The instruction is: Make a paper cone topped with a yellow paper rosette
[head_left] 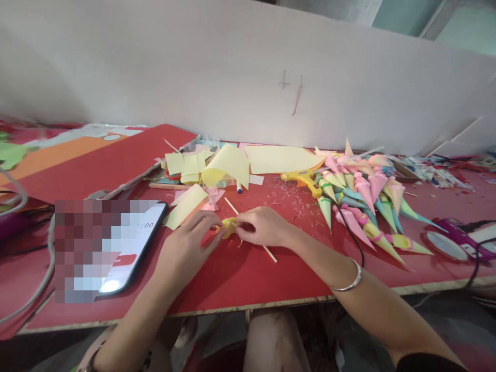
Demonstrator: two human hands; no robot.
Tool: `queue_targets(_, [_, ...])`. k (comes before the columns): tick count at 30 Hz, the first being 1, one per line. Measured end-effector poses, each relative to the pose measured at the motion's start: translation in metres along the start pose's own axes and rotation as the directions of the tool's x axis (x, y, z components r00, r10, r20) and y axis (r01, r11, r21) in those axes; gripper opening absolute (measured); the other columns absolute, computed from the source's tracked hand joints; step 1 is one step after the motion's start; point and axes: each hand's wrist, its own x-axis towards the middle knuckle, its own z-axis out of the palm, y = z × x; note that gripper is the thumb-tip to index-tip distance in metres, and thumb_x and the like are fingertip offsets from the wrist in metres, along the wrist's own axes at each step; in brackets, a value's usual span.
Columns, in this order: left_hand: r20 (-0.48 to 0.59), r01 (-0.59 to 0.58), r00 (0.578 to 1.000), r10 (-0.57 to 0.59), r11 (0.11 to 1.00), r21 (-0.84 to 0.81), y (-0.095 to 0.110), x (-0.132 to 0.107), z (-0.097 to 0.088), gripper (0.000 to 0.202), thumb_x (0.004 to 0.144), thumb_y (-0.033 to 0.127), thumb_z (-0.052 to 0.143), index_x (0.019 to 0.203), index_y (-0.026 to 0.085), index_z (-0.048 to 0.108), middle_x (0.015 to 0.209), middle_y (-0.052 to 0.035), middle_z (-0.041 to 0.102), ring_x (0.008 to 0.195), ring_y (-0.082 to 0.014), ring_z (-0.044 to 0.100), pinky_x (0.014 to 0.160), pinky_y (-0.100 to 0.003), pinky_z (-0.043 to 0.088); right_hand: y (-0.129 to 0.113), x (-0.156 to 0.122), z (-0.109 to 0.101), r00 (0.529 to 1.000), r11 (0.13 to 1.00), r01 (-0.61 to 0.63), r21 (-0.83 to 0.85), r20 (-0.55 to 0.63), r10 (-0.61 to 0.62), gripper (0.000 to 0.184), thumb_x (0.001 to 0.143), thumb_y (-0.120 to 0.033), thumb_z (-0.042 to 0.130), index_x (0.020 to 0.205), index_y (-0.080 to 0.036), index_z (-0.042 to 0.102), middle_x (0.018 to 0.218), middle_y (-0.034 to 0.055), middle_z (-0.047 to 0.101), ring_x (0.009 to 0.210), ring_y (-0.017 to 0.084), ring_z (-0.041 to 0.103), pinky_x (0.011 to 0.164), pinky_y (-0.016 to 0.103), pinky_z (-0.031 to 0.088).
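Between my two hands is a small yellow curled piece, likely paper or foam, held just above the red table. My left hand pinches its left side with thumb and fingers. From the other side, my right hand grips its right edge with closed fingertips. A thin pale stick lies slantwise on the table, passing beneath my right hand. Beyond my left hand rests a pale yellow paper strip.
A yellow glue gun lies behind my right hand, its black cord running toward the front. Right of it are piled pastel cones. A phone lies at left. Yellow sheets and a red board lie at the back.
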Motion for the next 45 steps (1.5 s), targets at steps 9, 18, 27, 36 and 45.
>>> queue_targets(9, [0.061, 0.018, 0.998, -0.015, 0.998, -0.054, -0.002, -0.001, 0.002, 0.015, 0.081, 0.03, 0.041, 0.079, 0.021, 0.052, 0.084, -0.0022, 0.057, 0.074, -0.014, 0.057, 0.062, -0.024, 0.046, 0.002, 0.0, -0.003, 0.993, 0.993, 0.109, -0.041, 0.045, -0.107, 0.027, 0.081, -0.035, 0.04, 0.067, -0.017, 0.053, 0.057, -0.0014, 0.052, 0.052, 0.008, 0.041, 0.05, 0.022, 0.022])
queue_targets(18, [0.083, 0.02, 0.996, -0.018, 1.0, -0.018, 0.001, -0.008, 0.005, 0.015, 0.081, 0.032, 0.042, 0.086, 0.02, 0.05, 0.088, -0.003, 0.057, 0.082, -0.0171, 0.057, 0.072, -0.029, 0.045, 0.007, -0.001, -0.012, 0.983, 0.989, 0.144, 0.019, 0.114, -0.145, 0.025, 0.078, -0.036, 0.042, 0.064, -0.017, 0.051, 0.059, -0.0016, 0.052, 0.053, 0.008, 0.041, 0.051, 0.021, 0.024])
queue_targets(27, [0.051, -0.001, 0.999, -0.003, 0.997, 0.077, -0.003, 0.004, 0.01, 0.017, 0.078, 0.029, 0.046, 0.091, 0.019, 0.046, 0.09, -0.0048, 0.058, 0.086, -0.0195, 0.056, 0.077, -0.032, 0.043, 0.008, -0.003, -0.01, 0.986, 0.986, 0.143, -0.082, 0.097, -0.135, 0.013, 0.065, -0.022, 0.043, 0.054, -0.017, 0.05, 0.048, -0.0028, 0.049, 0.045, 0.008, 0.037, 0.048, 0.022, 0.024])
queue_targets(36, [0.08, -0.056, 0.996, 0.049, 0.995, 0.082, -0.007, 0.0, 0.01, 0.015, 0.084, 0.029, 0.039, 0.093, 0.019, 0.046, 0.092, -0.0041, 0.062, 0.09, -0.0187, 0.057, 0.084, -0.035, 0.041, 0.01, -0.002, -0.014, 0.997, 0.991, 0.043, -0.131, -0.059, -0.051, 0.008, 0.068, -0.023, 0.043, 0.064, -0.018, 0.048, 0.051, -0.0038, 0.05, 0.045, 0.008, 0.039, 0.048, 0.02, 0.024])
queue_targets(45, [0.083, -0.142, 0.988, 0.132, 0.983, 0.117, -0.006, -0.002, 0.008, 0.013, 0.083, 0.019, 0.036, 0.087, 0.021, 0.049, 0.092, -0.0024, 0.064, 0.09, -0.0167, 0.058, 0.09, -0.037, 0.035, 0.008, -0.001, -0.004, 0.998, 0.999, 0.041, -0.017, -0.048, -0.041, 0.006, 0.072, -0.024, 0.048, 0.073, -0.019, 0.048, 0.062, -0.0032, 0.054, 0.054, 0.008, 0.046, 0.051, 0.019, 0.028])
